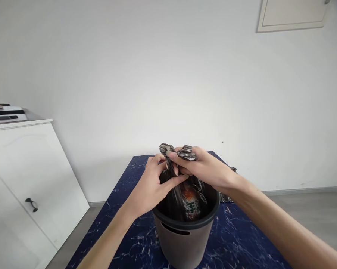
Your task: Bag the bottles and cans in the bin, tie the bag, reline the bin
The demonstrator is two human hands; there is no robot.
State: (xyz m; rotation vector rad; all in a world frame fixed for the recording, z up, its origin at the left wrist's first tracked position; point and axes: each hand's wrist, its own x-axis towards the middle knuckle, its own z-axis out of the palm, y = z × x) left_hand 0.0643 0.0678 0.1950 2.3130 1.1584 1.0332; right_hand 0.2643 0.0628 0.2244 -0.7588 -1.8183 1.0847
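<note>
A dark grey round bin stands on a dark blue marbled table. A black plastic bag lines the bin, and a printed packet shows through its opening. Above the bin, my left hand and my right hand are pressed together, both pinching the gathered top ends of the bag. The two twisted bag ends stick up between my fingers. Another bit of black plastic lies behind my right wrist.
A white cabinet with a dark handle stands at the left, with flat objects on top. A white wall lies just behind the table. A pale panel hangs at the upper right. Grey floor shows to the right.
</note>
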